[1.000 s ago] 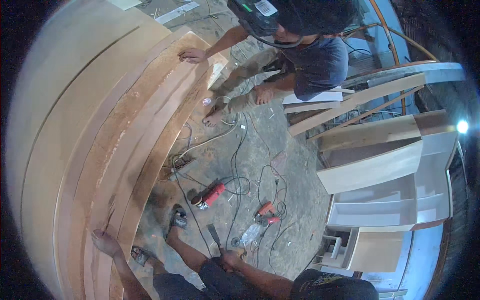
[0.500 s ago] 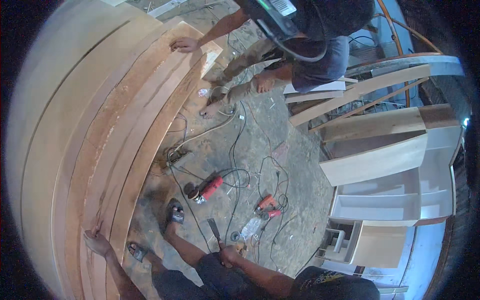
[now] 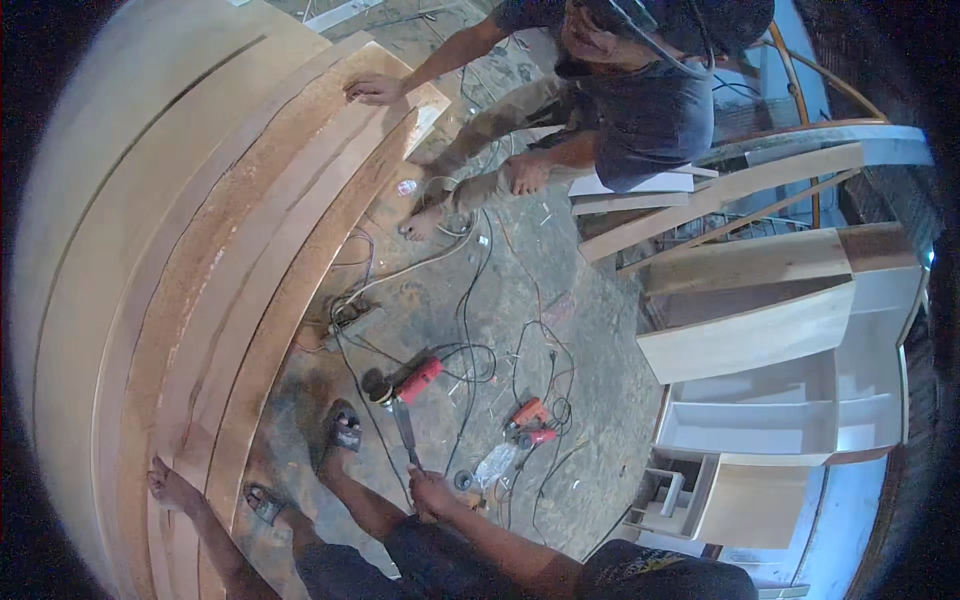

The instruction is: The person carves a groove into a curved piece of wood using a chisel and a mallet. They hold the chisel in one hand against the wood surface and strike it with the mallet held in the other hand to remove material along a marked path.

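Observation:
My left hand point(image 3: 176, 488) is on the long layered wooden panel point(image 3: 215, 330), its fingers curled and pressed together near the ragged seam. Whatever lies between those fingertips is too small to make out. In my right hand point(image 3: 432, 493) is a chisel point(image 3: 405, 432), gripped by its handle over my lap, the flat dark blade pointing up and away from me. At the panel's far end, another person's hand point(image 3: 375, 90) lies flat on the top.
A red angle grinder point(image 3: 418, 380) lies on the floor ahead of my feet, and an orange-red power tool point(image 3: 530, 412) is farther right. Cables point(image 3: 470, 290) trail across the floor. A person point(image 3: 640, 130) crouches at the far side. White cabinets point(image 3: 750, 415) and boards point(image 3: 745, 335) stand at right.
My left hand has shifted slightly left and nearer along the panel. My right hand has moved left with the chisel, whose blade now overlaps the grinder. The other person has raised their head.

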Demonstrator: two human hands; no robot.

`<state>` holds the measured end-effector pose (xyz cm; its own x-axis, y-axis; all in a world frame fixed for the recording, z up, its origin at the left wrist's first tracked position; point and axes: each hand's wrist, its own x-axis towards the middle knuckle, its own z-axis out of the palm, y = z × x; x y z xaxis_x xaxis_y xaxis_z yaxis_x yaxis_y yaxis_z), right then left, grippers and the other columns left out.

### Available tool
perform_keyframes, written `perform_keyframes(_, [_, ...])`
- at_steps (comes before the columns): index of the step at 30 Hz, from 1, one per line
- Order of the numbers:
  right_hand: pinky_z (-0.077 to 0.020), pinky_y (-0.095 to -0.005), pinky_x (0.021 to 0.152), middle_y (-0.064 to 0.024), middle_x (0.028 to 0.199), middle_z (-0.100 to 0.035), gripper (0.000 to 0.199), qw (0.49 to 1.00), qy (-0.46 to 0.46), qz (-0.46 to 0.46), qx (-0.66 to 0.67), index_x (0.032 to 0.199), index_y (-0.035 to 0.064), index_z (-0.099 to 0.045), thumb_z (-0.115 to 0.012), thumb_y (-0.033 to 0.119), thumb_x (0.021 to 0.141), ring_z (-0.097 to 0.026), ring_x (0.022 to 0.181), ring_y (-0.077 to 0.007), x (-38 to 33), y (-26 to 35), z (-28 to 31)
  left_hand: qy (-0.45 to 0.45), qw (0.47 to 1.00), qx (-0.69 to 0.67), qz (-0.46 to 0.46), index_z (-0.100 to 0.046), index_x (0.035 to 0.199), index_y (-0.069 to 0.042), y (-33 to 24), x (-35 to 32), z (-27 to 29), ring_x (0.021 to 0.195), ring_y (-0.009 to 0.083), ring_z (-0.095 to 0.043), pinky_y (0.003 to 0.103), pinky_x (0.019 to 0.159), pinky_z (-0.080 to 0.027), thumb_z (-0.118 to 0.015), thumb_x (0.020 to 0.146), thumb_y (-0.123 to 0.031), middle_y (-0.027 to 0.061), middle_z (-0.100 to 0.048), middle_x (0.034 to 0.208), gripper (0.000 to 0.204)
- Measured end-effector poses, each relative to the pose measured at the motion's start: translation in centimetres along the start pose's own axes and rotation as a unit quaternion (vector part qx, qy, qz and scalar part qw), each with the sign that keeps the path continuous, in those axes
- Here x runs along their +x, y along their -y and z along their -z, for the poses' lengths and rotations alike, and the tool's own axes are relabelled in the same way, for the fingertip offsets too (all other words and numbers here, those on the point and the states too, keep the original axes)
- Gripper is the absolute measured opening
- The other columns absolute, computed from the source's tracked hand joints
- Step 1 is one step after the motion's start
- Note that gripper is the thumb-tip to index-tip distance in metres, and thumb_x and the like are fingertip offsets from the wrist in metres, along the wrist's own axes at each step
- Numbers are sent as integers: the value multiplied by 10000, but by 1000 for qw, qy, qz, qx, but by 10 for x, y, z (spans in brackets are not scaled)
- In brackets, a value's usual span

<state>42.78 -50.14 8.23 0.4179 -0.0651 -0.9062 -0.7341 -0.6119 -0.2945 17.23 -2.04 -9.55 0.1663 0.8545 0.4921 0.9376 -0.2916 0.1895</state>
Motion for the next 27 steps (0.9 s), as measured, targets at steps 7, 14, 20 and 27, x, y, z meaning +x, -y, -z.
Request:
perform_keyframes(7, [-446, -353, 481, -36, 595, -525, 531, 999, -37, 1, -34, 720, 66, -560, -557, 529, 981, -541, 496, -188, 10, -26, 12, 89, 938, -179, 284, -699, 883, 23, -58, -20, 10, 792, 231, -673, 373, 704, -514, -614, 993, -220, 170, -722, 910, 280])
perform_keyframes(14, [-466, -399, 510, -56, 600, -589, 583, 985, 9, 83, -154, 774, 22, -634, -543, 564, 971, -581, 508, -226, -25, 58, -11, 82, 993, -87, 25, -577, 752, 33, -6, -17, 20, 736, 207, -579, 350, 715, -477, -582, 1009, -204, 115, -584, 734, 349])
perform_keyframes(20, [-530, -488, 813, -317, 944, -657, 743, 924, 131, 195, -301, 1068, -64, -639, -457, 648, 960, -693, 913, -418, -31, 227, -89, 88, 940, -235, 232, -248, 693, -83, -69, -3, 63, 631, 143, -279, 349, 565, -326, -595, 956, -131, 10, -214, 680, 438])
perform_keyframes(27, [-475, -512, 990, -295, 1267, -607, 579, 744, 77, 396, -533, 1325, 4, -556, -395, 467, 1018, -628, 1111, -462, 53, 279, -152, 37, 961, -229, 152, -239, 682, -88, -103, -6, 51, 593, 140, -237, 356, 512, -260, -569, 898, -76, 0, -209, 660, 394])
